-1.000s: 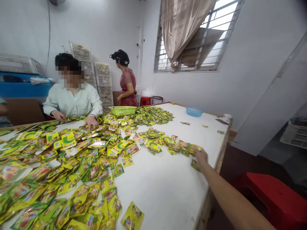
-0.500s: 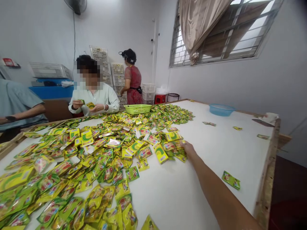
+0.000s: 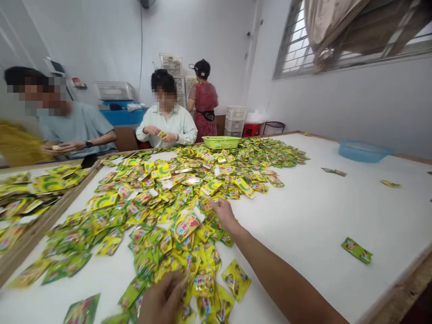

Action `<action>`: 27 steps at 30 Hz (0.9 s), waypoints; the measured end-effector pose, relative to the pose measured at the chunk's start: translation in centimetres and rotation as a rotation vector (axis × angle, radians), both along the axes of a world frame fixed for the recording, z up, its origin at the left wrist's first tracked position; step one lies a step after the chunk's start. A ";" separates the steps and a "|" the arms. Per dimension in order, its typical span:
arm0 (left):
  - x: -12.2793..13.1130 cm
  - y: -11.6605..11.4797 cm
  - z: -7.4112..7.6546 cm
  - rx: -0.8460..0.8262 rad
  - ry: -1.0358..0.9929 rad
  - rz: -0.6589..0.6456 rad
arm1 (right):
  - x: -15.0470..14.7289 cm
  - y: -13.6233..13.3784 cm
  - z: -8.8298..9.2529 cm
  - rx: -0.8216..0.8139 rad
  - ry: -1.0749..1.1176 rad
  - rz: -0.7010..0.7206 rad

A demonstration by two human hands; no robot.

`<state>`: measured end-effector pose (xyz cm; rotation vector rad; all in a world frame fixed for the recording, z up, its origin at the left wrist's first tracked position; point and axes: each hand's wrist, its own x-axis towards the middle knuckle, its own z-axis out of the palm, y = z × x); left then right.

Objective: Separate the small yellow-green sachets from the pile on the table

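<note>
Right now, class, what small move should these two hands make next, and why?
Probably draw the right hand toward the left hand, gathering the packets between: they lie loose on the white table, with one hand beyond them and the other on the near side. Whether either grip is closed isn't clear.

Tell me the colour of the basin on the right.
The basin is light blue: head view.

Soft, even indoor light, with pale daylight in the barred window [image 3: 293,51] at upper right. Small glints dot the shiny packets [image 3: 186,224]. Blur softens the left hand [image 3: 164,298]; the wide view stretches toward its edges; pixelation masks two co-workers' heads [image 3: 165,98].
</note>
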<state>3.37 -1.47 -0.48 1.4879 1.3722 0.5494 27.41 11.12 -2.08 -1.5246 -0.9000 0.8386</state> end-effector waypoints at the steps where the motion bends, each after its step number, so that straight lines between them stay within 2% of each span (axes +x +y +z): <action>1: -0.2 0.2 0.5 -0.001 -0.042 0.026 | -0.6 -0.6 1.1 0.018 -0.004 0.002; 4: -0.9 0.9 1.9 0.007 -0.191 0.230 | -2.3 -2.8 4.1 0.096 0.051 0.034; 7: -1.6 1.6 2.9 -0.007 -0.402 0.394 | -5.0 -5.4 6.0 0.126 0.234 0.129; 10: -2.2 2.0 3.0 -0.114 -0.579 0.286 | -8.1 -7.8 6.4 0.066 0.376 0.227; 12: -2.4 2.2 2.7 -0.128 -0.604 0.209 | -9.7 -9.0 6.3 0.027 0.436 0.245; 15: -2.9 2.5 2.0 0.060 -0.408 0.178 | -10.5 -9.8 6.3 0.011 0.499 0.185; 18: -3.1 2.6 1.7 0.279 -0.193 0.067 | -10.5 -10.1 6.8 0.025 0.554 0.165; 21: -2.6 2.4 1.9 0.349 -0.158 -0.050 | -10.9 -10.4 7.6 0.002 0.622 0.196; 23: -2.3 2.0 2.4 0.324 -0.167 -0.060 | -11.2 -10.8 7.9 -0.010 0.633 0.192; 27: -2.6 1.7 3.8 0.271 -0.296 0.064 | -10.8 -10.9 7.8 0.018 0.582 0.097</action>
